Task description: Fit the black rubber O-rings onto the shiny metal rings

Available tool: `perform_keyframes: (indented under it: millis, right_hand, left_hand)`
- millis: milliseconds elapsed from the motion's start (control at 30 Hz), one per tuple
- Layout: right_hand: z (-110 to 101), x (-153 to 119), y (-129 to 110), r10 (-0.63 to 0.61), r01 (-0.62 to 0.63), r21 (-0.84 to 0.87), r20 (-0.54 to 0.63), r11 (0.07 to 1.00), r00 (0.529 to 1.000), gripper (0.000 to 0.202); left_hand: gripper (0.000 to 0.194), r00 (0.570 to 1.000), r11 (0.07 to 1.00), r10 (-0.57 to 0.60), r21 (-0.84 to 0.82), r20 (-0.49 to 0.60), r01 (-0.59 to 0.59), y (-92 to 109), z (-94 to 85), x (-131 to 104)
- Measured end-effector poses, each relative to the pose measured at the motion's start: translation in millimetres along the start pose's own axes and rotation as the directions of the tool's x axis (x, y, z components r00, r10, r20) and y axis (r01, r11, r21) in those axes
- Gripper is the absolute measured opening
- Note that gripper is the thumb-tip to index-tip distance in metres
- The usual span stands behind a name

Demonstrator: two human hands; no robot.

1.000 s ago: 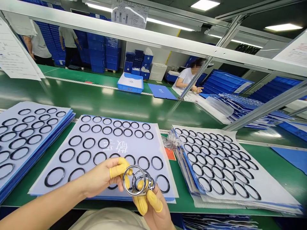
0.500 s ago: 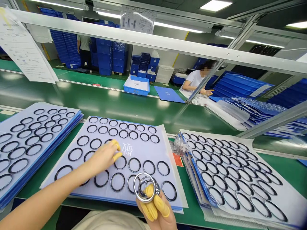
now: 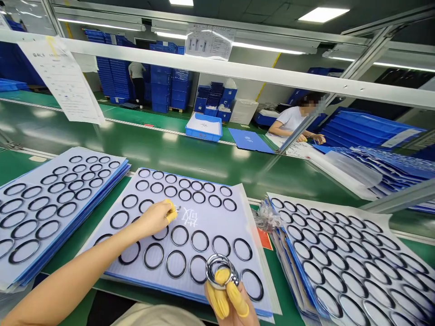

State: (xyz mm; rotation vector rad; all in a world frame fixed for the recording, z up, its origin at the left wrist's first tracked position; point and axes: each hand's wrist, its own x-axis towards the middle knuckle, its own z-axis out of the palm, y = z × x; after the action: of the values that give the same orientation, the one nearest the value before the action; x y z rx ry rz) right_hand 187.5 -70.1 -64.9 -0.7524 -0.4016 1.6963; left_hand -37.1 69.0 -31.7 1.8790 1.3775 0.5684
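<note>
The right hand (image 3: 234, 301), in yellow finger covers, grips a bunch of shiny metal rings (image 3: 234, 277) above the near edge of the middle sheet (image 3: 210, 217), where dark rings (image 3: 166, 264) lie in rows. The left hand (image 3: 159, 216) reaches over that sheet, fingertips bunched beside the white lettering (image 3: 190, 216); whether they pinch anything, I cannot really tell. A crumpled clear bag (image 3: 268, 217) lies just right of the sheet.

Rings (image 3: 192, 238) lie on the middle sheet (image 3: 214, 219). Left of that sheet is a stack (image 3: 81, 206); right of it, past some plastic (image 3: 268, 216), a second stack (image 3: 292, 253). Behind the sheet stands a tray (image 3: 204, 135).
</note>
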Motion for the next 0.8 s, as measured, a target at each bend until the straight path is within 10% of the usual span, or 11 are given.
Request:
perform_keyframes:
  millis: [167,400,800]
  right_hand:
    - [8.0,5.5,1.4,-0.035,0.035,-0.078,-0.005,0.996,0.999,0.025]
    - [6.4,4.8,7.0,-0.048,0.070,-0.157,0.137,0.985,0.989,0.034]
    - [14.8,3.1,2.4,-0.023,0.075,-0.141,0.334,0.987,0.942,0.030]
  left_hand:
    - [0.033,0.975,0.908,0.057,-0.418,0.213,0.038,41.5,2.2,-35.9]
    - [0.042,0.900,0.515,0.051,-0.784,0.433,0.348,57.8,18.5,-51.3]
    - [0.039,0.865,0.583,0.042,-0.716,0.499,0.385,61.4,24.4,-52.5]
